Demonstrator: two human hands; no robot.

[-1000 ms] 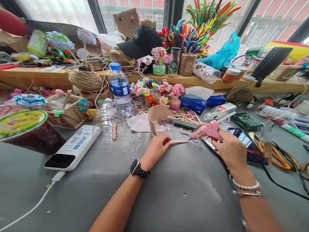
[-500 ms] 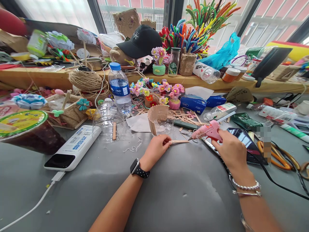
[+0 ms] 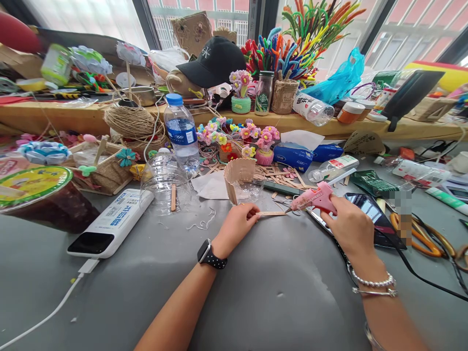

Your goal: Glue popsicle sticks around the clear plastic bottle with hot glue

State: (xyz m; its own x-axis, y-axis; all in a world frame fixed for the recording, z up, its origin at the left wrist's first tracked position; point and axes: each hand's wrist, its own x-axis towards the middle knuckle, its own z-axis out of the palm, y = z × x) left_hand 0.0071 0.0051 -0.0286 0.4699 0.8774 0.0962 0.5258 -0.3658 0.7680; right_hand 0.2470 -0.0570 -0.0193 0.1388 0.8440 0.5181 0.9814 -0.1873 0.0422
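My left hand point(image 3: 239, 222) pinches one end of a wooden craft stick point(image 3: 272, 213), which points right just above the grey table. A pink hot glue gun point(image 3: 315, 199) is in my right hand point(image 3: 349, 224), its fingers wrapped round the handle. The gun's nozzle meets the far end of the stick, or nearly so; actual contact is hard to make out. Right behind my left hand stands a curved wall of craft sticks point(image 3: 239, 178) around a clear plastic piece point(image 3: 254, 189). Another craft stick point(image 3: 173, 197) is upright against a cut clear bottle point(image 3: 161, 183) to the left.
Loose craft sticks point(image 3: 285, 175) lie behind the curved wall. A water bottle point(image 3: 180, 131) and a white power bank point(image 3: 109, 226) stand at left, beside a sealed drink cup point(image 3: 47, 200). At right are a phone point(image 3: 373, 219), orange-handled scissors point(image 3: 420, 239) and a black cable point(image 3: 420, 278).
Almost nothing differs. Both hands keep their places, with the glue gun's nozzle still at the end of the stick.
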